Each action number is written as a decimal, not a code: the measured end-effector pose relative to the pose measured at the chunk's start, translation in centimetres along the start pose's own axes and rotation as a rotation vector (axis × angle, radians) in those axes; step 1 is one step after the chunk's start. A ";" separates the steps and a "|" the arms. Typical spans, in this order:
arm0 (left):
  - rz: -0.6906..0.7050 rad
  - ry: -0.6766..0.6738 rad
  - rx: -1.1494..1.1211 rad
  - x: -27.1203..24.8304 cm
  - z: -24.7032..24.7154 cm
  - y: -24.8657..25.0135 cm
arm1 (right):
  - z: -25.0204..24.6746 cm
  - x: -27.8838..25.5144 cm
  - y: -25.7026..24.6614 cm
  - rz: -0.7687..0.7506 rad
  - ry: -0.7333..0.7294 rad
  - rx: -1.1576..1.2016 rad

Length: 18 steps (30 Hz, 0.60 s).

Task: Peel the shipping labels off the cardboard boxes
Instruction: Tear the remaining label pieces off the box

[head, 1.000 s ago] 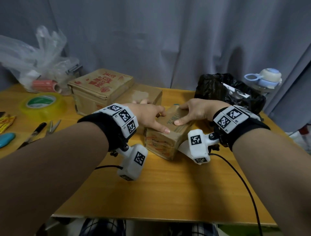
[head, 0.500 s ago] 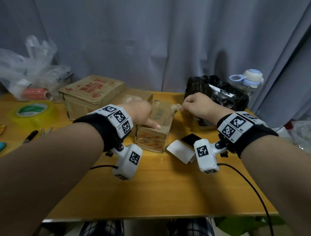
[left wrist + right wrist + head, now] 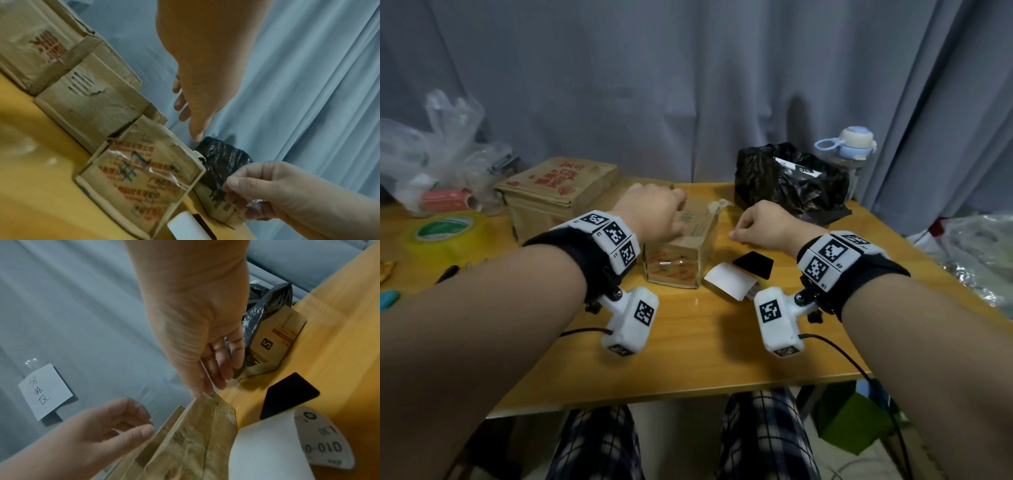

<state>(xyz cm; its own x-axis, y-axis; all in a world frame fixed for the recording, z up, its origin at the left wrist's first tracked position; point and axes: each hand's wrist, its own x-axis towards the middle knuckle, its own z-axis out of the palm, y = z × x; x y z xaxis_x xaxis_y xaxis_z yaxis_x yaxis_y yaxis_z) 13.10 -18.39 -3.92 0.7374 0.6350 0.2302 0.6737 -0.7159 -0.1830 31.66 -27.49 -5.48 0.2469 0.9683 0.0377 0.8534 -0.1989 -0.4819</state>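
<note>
Cardboard box (image 3: 688, 246) sits under the loosely curled left hand (image 3: 654, 216); beside it the right hand (image 3: 760, 224) is curled, its grasp unclear.

Small brown cardboard box (image 3: 690, 248) lies mid-table – curled white label (image 3: 729, 281) just beside it.

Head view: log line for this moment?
left hand over small box | right hand beside box, grip unclear | white label lying on table

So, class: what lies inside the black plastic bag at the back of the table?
In the black plastic bag, a white strip printed "010" shows at its mouth; the plastic hides anything deeper.
</note>
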 end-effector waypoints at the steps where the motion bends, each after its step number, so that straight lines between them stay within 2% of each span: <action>1: 0.000 0.019 -0.043 -0.2 0.1 0.3 | 0.2 -0.2 0.1 0.007 -0.024 -0.018; 6: 0.008 0.067 -0.194 -1.4 0.8 2.3 | 2.1 -0.9 1.0 0.140 -0.186 -0.200; 10: -0.005 0.096 -0.299 -2.2 1.6 4.0 | 3.9 -1.9 1.7 0.253 -0.252 -0.204; 15: -0.009 0.110 -0.355 -2.5 2.1 5.2 | 4.3 -2.6 1.6 0.116 -0.064 -0.172; 18: -0.017 0.127 -0.399 -2.2 1.5 4.8 | 2.5 -2.9 1.3 0.086 0.067 0.151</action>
<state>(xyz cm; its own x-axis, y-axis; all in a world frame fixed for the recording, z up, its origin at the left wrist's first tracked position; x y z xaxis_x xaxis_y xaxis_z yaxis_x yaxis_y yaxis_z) 14.81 -22.75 -6.75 0.6974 0.6248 0.3509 0.5956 -0.7777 0.2011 30.86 -30.20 -8.38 0.3500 0.9356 0.0465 0.7505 -0.2503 -0.6117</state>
